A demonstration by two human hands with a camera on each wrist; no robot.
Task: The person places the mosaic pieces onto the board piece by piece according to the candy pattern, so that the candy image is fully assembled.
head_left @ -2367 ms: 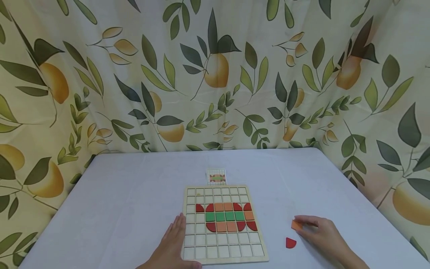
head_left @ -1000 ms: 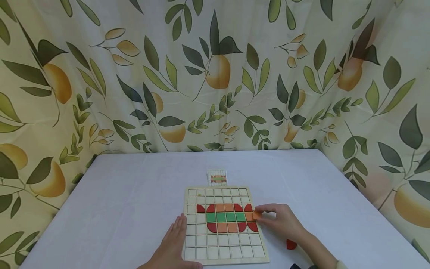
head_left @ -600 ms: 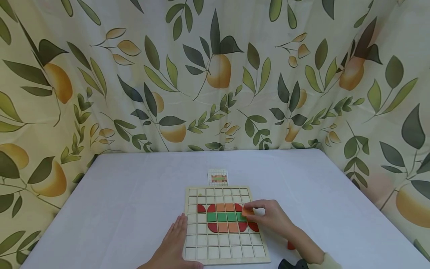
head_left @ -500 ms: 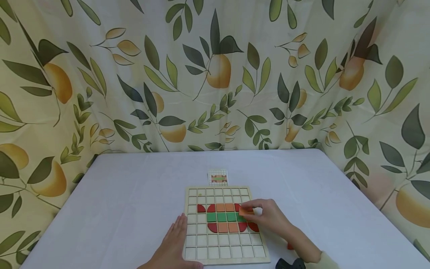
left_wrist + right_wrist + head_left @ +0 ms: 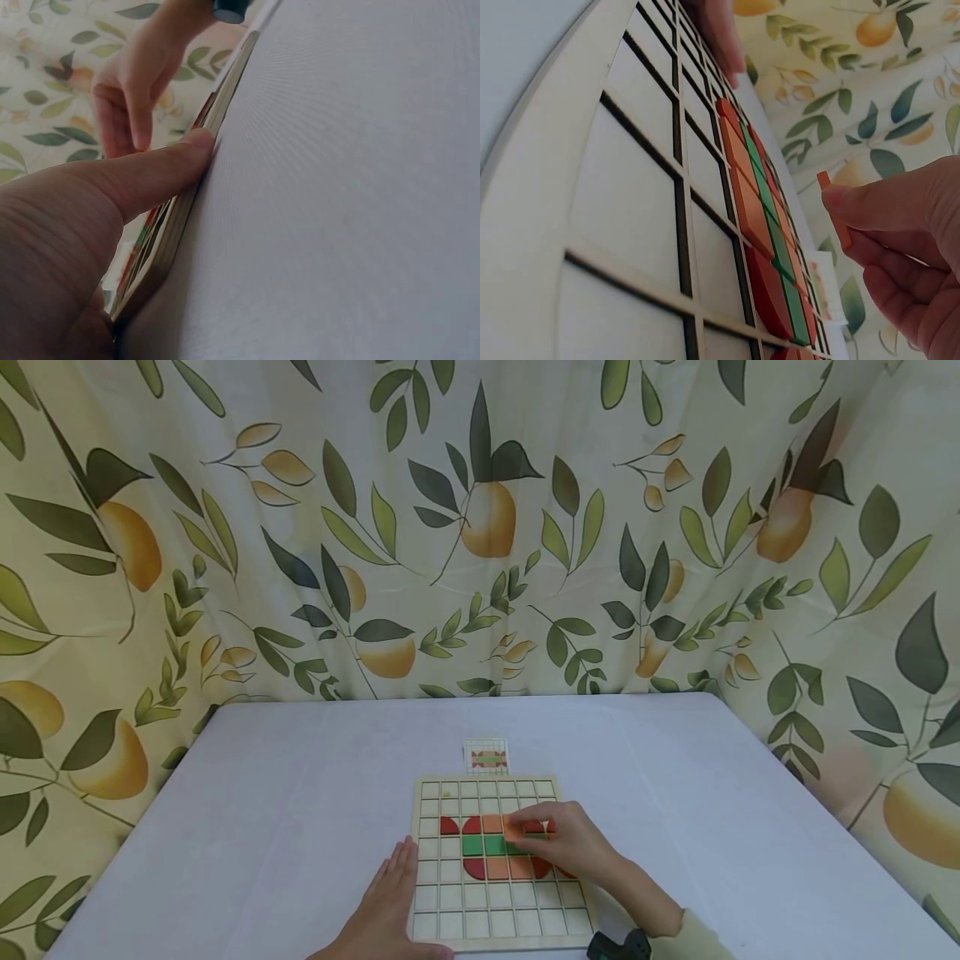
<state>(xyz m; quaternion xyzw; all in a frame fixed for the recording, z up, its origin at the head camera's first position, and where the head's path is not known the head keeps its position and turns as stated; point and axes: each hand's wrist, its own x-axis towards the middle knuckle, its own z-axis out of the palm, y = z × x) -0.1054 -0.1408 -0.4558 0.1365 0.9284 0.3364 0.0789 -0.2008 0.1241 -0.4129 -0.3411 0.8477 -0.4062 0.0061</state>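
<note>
My right hand [image 5: 562, 839] pinches an orange square tile [image 5: 835, 210] between thumb and fingers. In the head view it hovers over the board's pattern; the right wrist view shows the tile tilted on edge, apart from the board. The wooden grid board [image 5: 435, 927] carries red rounded pieces [image 5: 448, 825], orange squares [image 5: 495, 867] and green squares [image 5: 493, 844] in three rows. My left hand [image 5: 375, 902] lies along the board's left side, fingers straight, thumb at the near edge. In the left wrist view that thumb [image 5: 169, 169] touches the board's rim. The pattern's right part is covered by my right hand.
Behind the board lies a small card [image 5: 486, 756] printed with a similar coloured pattern. A white cloth [image 5: 300, 793] covers the table, and a leaf-and-fruit curtain [image 5: 480, 568] hangs behind it. A black device [image 5: 618, 945] sits at my right wrist.
My right hand has carried the orange tile from the table at the right leftward over the board. A loose red piece there is now hidden behind my forearm. My left hand stays put.
</note>
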